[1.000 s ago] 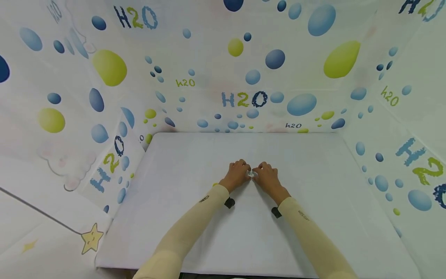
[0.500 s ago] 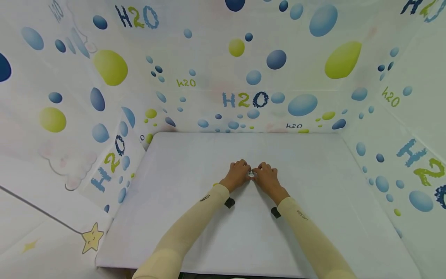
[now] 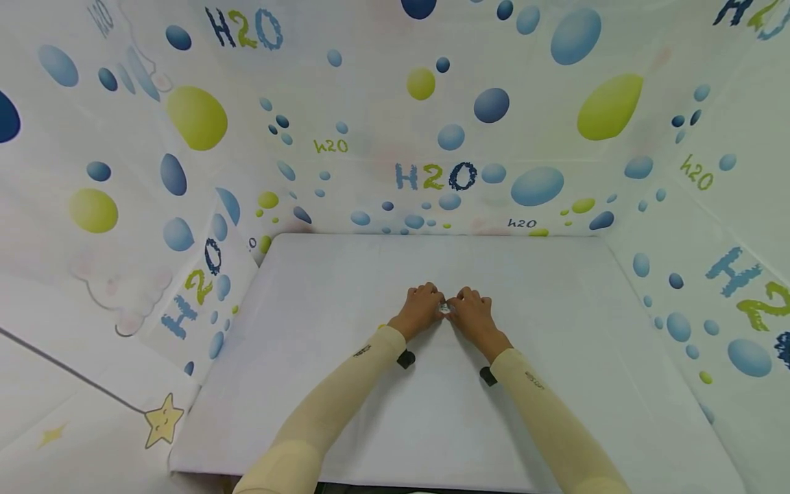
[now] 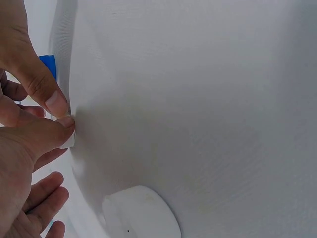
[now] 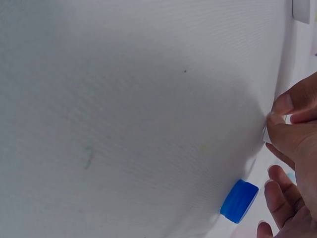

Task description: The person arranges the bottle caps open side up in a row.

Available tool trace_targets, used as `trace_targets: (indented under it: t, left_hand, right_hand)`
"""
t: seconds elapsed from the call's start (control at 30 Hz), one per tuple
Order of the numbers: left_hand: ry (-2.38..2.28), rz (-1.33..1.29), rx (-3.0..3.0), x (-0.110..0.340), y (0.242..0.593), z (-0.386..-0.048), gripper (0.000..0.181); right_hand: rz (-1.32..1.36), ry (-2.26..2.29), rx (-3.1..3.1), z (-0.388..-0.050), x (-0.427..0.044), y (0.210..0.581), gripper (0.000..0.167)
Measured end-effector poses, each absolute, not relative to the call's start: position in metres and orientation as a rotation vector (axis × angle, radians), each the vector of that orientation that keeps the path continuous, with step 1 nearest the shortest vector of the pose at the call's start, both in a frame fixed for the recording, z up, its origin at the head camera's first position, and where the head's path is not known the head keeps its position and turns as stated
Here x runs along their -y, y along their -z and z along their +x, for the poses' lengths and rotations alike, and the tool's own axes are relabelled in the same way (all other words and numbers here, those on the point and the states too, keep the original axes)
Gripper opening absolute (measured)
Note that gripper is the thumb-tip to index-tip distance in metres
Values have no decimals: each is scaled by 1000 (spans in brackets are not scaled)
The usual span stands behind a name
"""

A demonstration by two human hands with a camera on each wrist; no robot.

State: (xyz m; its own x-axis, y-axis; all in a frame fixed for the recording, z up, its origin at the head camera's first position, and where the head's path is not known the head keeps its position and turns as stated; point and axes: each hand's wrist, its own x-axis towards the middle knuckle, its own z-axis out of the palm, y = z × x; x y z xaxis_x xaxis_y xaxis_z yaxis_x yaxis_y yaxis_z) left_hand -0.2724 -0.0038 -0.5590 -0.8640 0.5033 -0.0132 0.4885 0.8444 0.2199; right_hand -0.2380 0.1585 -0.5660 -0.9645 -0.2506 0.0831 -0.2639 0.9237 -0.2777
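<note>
At the middle of the table, in the head view, my left hand (image 3: pixel 422 306) and right hand (image 3: pixel 474 317) meet fingertip to fingertip. Thumb and fingers of each pinch a small whitish, partly clear piece (image 3: pixel 445 309) between them; its kind is not plain. In the left wrist view only a white edge of this piece (image 4: pixel 70 142) shows below the thumbs, with my left hand (image 4: pixel 22 158) underneath and my right hand (image 4: pixel 32 69) above. The right wrist view shows my right hand (image 5: pixel 294 144) with its other fingers loosely bent.
A blue cap (image 5: pixel 239 201) stands beyond my right hand. Nearer my left arm lies a white, round-edged object (image 4: pixel 142 214), cut off by the frame. A yellow bit (image 3: pixel 381 327) shows beside the left wrist. Patterned sheets (image 3: pixel 370 82) wall in the white table (image 3: pixel 537 274).
Both hands stay in place. Slightly less of the small piece shows between the fingertips than a second ago. The head view has shifted a little.
</note>
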Motion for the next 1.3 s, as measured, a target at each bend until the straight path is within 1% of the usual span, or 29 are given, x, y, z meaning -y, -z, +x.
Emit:
trace_targets:
  t: [0.47, 0.8, 1.07, 1.3]
  left_hand:
    - [-364, 793, -2954, 15, 555, -263, 35]
    - [-389, 782, -3003, 24, 550, -248, 44]
    - [-519, 767, -3023, 25, 542, -236, 36]
    - [-530, 766, -3022, 27, 542, -231, 35]
  right_hand:
    - [443, -471, 3058, -234, -156, 554, 33]
    - [446, -662, 3043, -226, -154, 543, 38]
    - [431, -763, 3037, -219, -149, 542, 40]
    - [402, -888, 3017, -210, -146, 545, 41]
